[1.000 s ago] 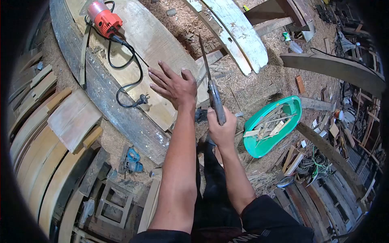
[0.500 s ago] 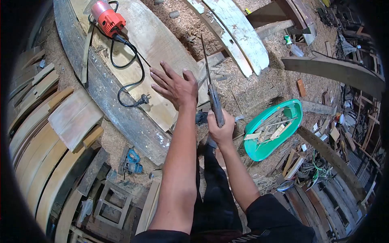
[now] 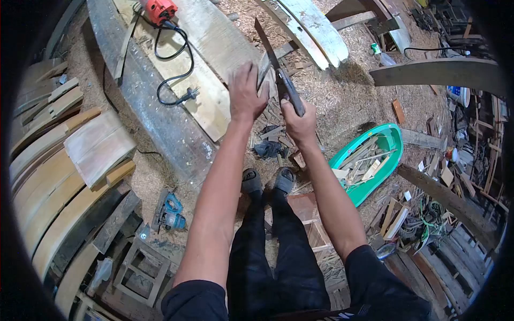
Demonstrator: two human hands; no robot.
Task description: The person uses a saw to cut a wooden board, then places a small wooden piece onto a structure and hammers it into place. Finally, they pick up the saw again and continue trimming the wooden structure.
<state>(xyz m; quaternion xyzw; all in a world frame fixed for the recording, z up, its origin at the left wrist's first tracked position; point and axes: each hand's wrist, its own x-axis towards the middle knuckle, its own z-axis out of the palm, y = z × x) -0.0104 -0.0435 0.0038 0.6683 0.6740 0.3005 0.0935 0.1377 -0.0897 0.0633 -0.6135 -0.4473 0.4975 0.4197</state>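
My right hand [image 3: 300, 125] is closed round the dark handle of a handsaw [image 3: 289, 91]. The narrow blade points up and slightly left, beside the end of a pale wide board [image 3: 214, 37]. Flat on that end lies my left hand [image 3: 246, 93], fingers stretched and a little smeared by motion, close to the saw's left side. Under the pale board runs a yellowish plank [image 3: 206, 101], resting along a long grey, paint-spotted timber [image 3: 139, 101]. A black power cord with its plug [image 3: 188, 95] curls over the plank from a red power tool [image 3: 159, 9].
A green tub [image 3: 369, 190] of wood scraps stands on the right. Curved timbers [image 3: 59, 214] are stacked at the left, near a blue power tool [image 3: 172, 213]. White-painted planks [image 3: 316, 32] lie ahead, and shavings cover the floor. My sandalled feet [image 3: 284, 181] stand below.
My left hand has come down onto the board's end from a raised position. The saw has moved forward beside it in my right hand, and the view has tilted towards my feet.
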